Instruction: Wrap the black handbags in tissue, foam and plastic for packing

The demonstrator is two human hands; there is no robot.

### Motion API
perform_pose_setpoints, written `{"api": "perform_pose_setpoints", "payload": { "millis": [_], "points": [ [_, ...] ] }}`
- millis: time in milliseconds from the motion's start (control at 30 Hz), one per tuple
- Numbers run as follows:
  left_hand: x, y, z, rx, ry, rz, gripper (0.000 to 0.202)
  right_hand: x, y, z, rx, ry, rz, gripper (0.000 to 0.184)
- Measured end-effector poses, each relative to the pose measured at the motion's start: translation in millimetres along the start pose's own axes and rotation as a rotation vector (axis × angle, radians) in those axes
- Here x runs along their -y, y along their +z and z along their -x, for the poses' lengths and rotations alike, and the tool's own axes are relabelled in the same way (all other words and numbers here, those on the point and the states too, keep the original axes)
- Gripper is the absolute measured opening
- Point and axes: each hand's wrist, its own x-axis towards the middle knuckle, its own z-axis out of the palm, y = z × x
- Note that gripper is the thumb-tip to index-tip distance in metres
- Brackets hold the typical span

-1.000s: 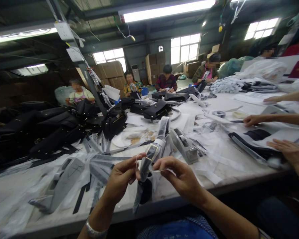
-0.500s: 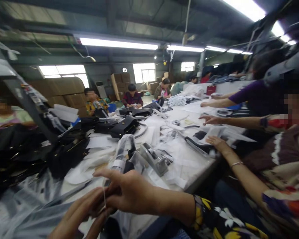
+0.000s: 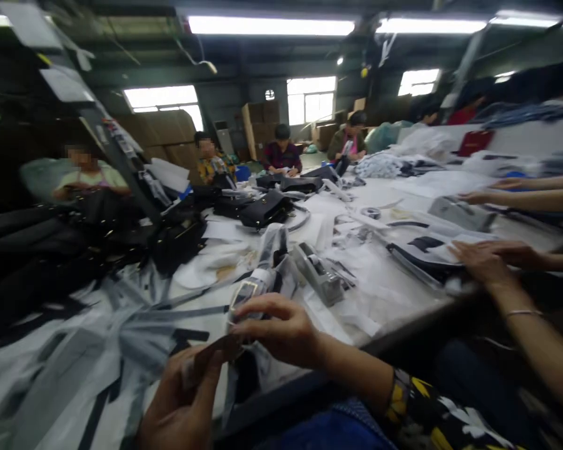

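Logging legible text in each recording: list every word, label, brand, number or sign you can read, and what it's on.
None can be read for certain.
Red bag: any marking is too small and blurred to read.
White panels on the slanted post: no readable lettering.
Black handbag: no legible brand.
Gray tape dispenser: no readable label.
Buckled strap: no readable text.

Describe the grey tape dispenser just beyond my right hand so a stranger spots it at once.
Start at the white table and find your right hand near its front edge. Just beyond and right of that hand sits the tape dispenser. Its solid grey body sets it apart from the gold-buckled strap on its left and the translucent wrapping on its right.
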Motion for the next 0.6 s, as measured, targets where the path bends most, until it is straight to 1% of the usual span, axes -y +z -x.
{"api": "perform_pose_setpoints", "payload": {
  "millis": [33, 67, 100, 133, 167, 233, 300, 333, 400, 467, 533, 600],
  "points": [
    [-9, 7.8, 9, -0.084, 0.037, -0.015, 0.018, -2, -2, 0, -0.005, -0.052, 0.011, 0.025],
    [-16, 14.0, 15, -0.146, 0.121, -0.034, 0.012, -5, -3, 0, 0.006, -0.096, 0.031, 0.028],
    [-20, 17.6, 19, -0.183, 0.201, -0.064, 0.006, -8, -5, 0, 0.033, -0.134, 0.061, 0.033],
    [-21, 18.5, 23, -0.2, 0.293, -0.094, 0.004, -10, -8, 0, 0.071, -0.165, 0.097, 0.036],
    [-18, 17.1, 27, -0.209, 0.378, -0.127, 0.01, -13, -10, -1, 0.11, -0.189, 0.135, 0.039],
    [-6, 10.9, 38, -0.216, 0.499, -0.18, 0.023, -18, -14, -3, 0.146, -0.219, 0.189, 0.04],
    [10, 7.4, 54, -0.225, 0.541, -0.219, 0.028, -23, -16, -6, 0.138, -0.237, 0.203, 0.037],
    [17, 8.6, 62, -0.222, 0.546, -0.238, 0.029, -24, -16, -8, 0.128, -0.245, 0.202, 0.035],
    [24, 17.3, 75, -0.18, 0.582, -0.28, 0.032, -26, -12, -13, 0.121, -0.263, 0.197, 0.032],
    [23, 31.4, 78, -0.055, 0.685, -0.33, 0.037, -26, -6, -19, 0.143, -0.292, 0.185, 0.029],
    [16, 43.5, 69, 0.099, 0.803, -0.395, 0.04, -26, 1, -23, 0.174, -0.318, 0.167, 0.027],
    [13, 46.2, 54, 0.231, 0.862, -0.44, 0.037, -25, 3, -26, 0.2, -0.323, 0.151, 0.025]
  ]
}}
